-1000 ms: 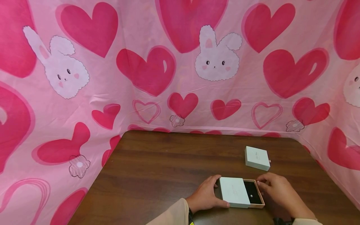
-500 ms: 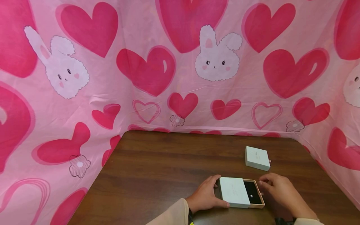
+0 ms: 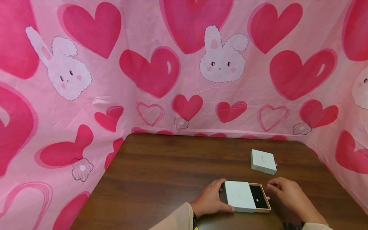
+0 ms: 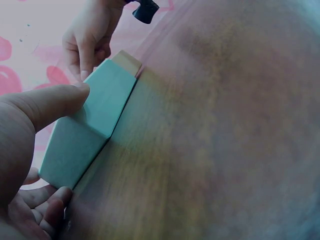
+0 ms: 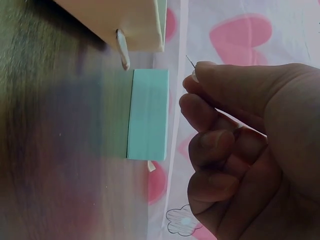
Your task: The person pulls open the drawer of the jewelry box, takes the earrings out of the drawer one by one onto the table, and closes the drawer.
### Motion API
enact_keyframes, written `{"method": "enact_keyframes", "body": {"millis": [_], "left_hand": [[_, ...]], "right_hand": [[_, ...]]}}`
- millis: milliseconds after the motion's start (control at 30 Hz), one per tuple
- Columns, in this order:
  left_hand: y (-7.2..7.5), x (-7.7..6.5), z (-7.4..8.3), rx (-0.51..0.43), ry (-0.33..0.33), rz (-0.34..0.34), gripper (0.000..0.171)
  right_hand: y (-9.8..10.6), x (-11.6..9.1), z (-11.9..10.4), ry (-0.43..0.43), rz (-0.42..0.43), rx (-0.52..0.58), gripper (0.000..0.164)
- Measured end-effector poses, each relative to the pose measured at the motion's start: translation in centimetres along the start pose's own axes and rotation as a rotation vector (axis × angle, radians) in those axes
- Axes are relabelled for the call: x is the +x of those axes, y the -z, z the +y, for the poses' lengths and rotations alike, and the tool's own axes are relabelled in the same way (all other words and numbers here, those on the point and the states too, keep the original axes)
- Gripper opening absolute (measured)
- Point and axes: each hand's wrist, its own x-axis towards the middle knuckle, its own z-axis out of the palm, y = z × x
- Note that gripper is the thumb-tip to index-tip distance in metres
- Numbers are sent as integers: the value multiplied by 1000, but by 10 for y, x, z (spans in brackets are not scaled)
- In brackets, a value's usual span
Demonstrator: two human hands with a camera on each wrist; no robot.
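My left hand [image 3: 209,198] grips the left end of a pale mint jewelry box [image 3: 240,196], thumb along the near side and fingers round the far side. Its drawer [image 3: 263,211] is slid partway out to the right. Inside lies a black pad [image 3: 261,190] bearing one small white pearl [image 3: 257,200]. Just right of the drawer, my right hand [image 3: 287,193] pinches a tiny pearl stud earring [image 5: 194,75] between thumb and forefinger; its thin metal post points outward in the right wrist view. The other fingers of that hand are curled in.
A second, closed mint box [image 3: 263,161] sits farther back on the brown wooden table [image 3: 172,166], a little ribbon tab on its right side. Another ribbon tab [image 5: 122,50] hangs from the drawer's front. Pink heart-and-bunny fabric [image 3: 184,80] walls the table's back and sides.
My right hand has drifted slightly right, away from the drawer's edge, and uncovered the ribbon tab. The left hand, both boxes and the drawer stay where they were.
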Motion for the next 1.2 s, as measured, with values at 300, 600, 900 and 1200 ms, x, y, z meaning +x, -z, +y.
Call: {"method": "enact_keyframes", "body": {"millis": [300,600,900,1200], "left_hand": [[0,0,0,12,-2,2,94],[0,0,0,4,-4,6,94],[0,0,-2,-2,-10,1,94],[0,1,-2,10,-12,7,95]], "right_hand": [[0,0,7,-15,-5,-2,5],[-3,6,16,-83,-94,12,13],[-6,6,24,-84,-109,15,15],[-10,8,28,-56,-78,-9,9]]}}
